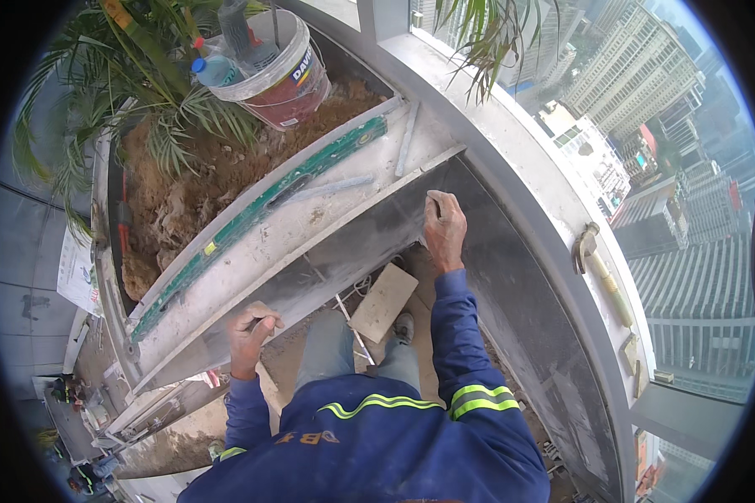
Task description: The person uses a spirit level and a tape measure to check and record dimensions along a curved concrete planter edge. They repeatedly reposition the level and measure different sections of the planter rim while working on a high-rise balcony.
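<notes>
When I checked the head feed, the long, smooth, dark grey panel [356,230] was right ahead of the wearer, running from the corner at upper centre down to lower left under a pale, straight top edge [344,225]. Right hand [445,228] was near its corner end, fingers curled in together. Left hand [252,329] was near its lower-left stretch, thumb and fingers drawn together. Couldn't tell if anything thin was pinched in either, or if either touched the panel.

A second dark grey panel [528,310] met the first at the corner and curved down the right side. Between the wearer's feet, a pale rectangular slab [384,302] lay tilted on the floor.

Beyond the top edge I had a whitish, dusty ledge [315,216] carrying a long green spirit level [256,213] and two thin grey strips [325,188]. Behind that: brown soil bed [184,180], leafy green palm [109,75], and a stained white plastic bucket [289,96] with a blue-capped clear bottle [218,71] at its rim.

On the right, a wooden-handled claw hammer [610,287] lay on the broad white curved sill [554,159]. High-rise towers [637,71] showed through the glass past it.
</notes>
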{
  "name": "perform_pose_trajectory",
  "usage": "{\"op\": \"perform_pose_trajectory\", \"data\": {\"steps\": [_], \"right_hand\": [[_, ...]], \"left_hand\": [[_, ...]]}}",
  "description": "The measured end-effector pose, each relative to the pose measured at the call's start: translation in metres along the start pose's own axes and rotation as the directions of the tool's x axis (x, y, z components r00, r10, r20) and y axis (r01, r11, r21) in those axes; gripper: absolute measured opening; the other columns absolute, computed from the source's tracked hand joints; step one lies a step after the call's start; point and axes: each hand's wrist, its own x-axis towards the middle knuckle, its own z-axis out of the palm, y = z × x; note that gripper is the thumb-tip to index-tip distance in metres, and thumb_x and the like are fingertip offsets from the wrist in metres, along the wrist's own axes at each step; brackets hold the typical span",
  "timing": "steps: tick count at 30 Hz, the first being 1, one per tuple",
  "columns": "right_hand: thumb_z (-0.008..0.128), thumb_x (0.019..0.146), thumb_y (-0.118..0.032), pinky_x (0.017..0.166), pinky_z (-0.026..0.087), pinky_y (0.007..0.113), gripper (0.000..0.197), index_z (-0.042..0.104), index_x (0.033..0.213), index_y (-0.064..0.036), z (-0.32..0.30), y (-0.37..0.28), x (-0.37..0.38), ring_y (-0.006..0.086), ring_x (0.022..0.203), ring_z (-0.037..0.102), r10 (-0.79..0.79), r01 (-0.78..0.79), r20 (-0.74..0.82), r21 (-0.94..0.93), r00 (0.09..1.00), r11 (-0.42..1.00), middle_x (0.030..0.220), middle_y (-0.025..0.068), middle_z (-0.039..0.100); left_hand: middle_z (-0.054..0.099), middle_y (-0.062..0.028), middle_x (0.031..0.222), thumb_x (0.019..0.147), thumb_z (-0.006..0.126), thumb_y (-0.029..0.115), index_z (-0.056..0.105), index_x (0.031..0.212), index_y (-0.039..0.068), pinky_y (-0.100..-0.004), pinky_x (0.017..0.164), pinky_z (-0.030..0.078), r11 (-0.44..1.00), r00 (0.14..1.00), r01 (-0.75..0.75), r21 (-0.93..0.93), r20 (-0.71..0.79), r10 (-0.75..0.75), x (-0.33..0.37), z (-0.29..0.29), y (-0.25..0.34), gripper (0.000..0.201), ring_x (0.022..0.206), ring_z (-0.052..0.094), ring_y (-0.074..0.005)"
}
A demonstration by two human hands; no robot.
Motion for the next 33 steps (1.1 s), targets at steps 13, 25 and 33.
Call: {"op": "perform_pose_trajectory", "data": {"steps": [13,25,33], "right_hand": [[0.062,0.094,-0.014,0.077,0.055,0.044,0.013,0.071,0.101,-0.0070,0.059,0.043,0.123,0.0356,0.088,0.070,-0.051,0.049,-0.012,-0.107,0.999,0.993,0.099,0.0116,0.072],[0.063,0.093,-0.018,0.085,0.054,0.045,0.020,0.072,0.108,-0.0079,0.121,0.046,0.177,0.0361,0.099,0.069,0.105,-0.081,0.154,-0.153,0.982,0.985,0.110,0.0121,0.071],[0.062,0.092,-0.015,0.087,0.054,0.045,0.020,0.072,0.109,-0.0076,0.119,0.038,0.184,0.0360,0.101,0.069,0.189,-0.160,0.139,-0.200,0.972,0.967,0.111,0.0139,0.071]], "left_hand": [[0.069,-0.0076,0.096,0.096,0.068,0.015,0.072,0.101,-0.001,-0.0314,0.084,0.049,0.847,0.904,-0.425,0.320,0.202,0.377,0.287,0.078,0.086,0.016,0.090,0.063,-0.0153],[0.068,-0.0124,0.098,0.093,0.067,0.017,0.071,0.101,0.000,-0.0375,0.087,0.050,0.862,0.948,-0.285,0.419,0.258,0.187,0.366,0.074,0.050,0.019,0.095,0.066,-0.0271],[0.070,-0.0175,0.108,0.093,0.067,0.019,0.072,0.108,0.001,-0.0440,0.092,0.051,0.755,0.989,0.062,0.653,0.062,-0.135,0.348,-0.018,-0.004,0.025,0.104,0.067,-0.0359]]}}
